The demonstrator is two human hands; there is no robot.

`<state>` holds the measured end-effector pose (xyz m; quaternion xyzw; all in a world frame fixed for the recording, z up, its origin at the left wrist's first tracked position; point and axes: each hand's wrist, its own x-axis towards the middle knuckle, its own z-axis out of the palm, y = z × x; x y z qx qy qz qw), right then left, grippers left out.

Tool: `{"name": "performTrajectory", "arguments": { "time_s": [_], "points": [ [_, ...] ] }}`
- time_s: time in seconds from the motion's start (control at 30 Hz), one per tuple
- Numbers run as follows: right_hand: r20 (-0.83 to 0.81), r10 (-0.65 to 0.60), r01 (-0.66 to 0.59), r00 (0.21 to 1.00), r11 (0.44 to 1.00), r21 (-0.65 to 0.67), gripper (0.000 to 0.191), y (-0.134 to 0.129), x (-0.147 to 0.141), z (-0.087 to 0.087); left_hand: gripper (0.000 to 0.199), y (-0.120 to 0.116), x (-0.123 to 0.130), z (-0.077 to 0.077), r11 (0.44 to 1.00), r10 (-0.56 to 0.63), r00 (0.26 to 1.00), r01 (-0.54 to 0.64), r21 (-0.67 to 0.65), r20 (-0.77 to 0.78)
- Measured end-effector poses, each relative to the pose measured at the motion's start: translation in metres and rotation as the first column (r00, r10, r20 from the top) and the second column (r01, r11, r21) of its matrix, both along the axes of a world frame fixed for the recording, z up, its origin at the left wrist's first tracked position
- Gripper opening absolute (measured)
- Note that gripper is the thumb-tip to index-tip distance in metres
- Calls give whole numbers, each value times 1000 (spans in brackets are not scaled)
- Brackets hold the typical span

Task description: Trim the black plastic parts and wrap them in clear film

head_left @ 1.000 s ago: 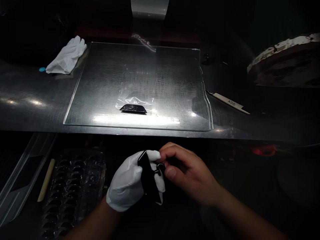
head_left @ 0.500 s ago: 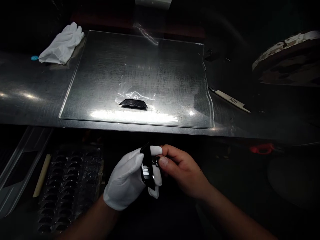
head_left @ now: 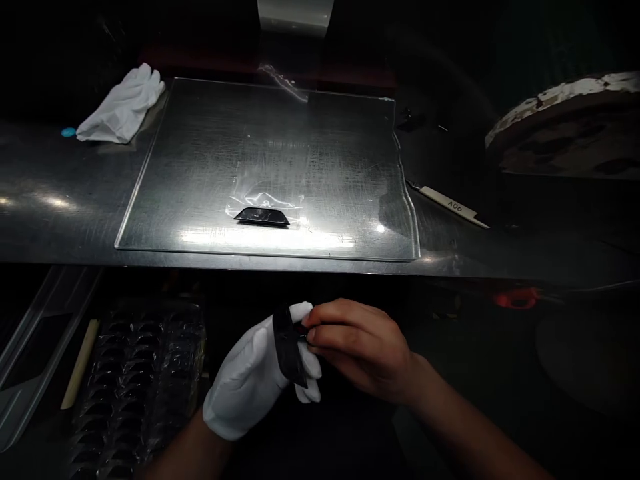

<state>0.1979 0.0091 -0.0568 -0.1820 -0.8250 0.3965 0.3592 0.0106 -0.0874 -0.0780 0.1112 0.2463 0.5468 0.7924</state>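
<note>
In front of the bench edge, my left hand wears a white glove and grips a curved, dark, plate-like part that stands nearly upright. My bare right hand is at the part's right side, thumb and fingers pinched together. Between those fingertips and the part is something small and dark, mostly hidden and too small to name. A similar black piece with slanted ends lies on crinkled clear film on the glass sheet above my hands.
Left of the glass lies a white glove beside a blue dot. To its right is a pale-handled tool marked A06. Below left, a clear tray holds dark pieces near a yellowish stick. A red-handled object sits right.
The held part has turned, its bright reflection replaced by a dull dark face. My right hand has rolled so its back and fingers show, with the fingertips closer to the part. The view shifted slightly.
</note>
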Motion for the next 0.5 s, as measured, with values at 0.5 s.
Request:
{"name": "performTrajectory", "arguments": {
  "time_s": [0.5],
  "points": [
    [40, 84, -40, 996, 779, -626, 26, -5, -7, 11, 42, -10, 5, -10, 994, 63, 997, -66, 88, 34]
  ]
}}
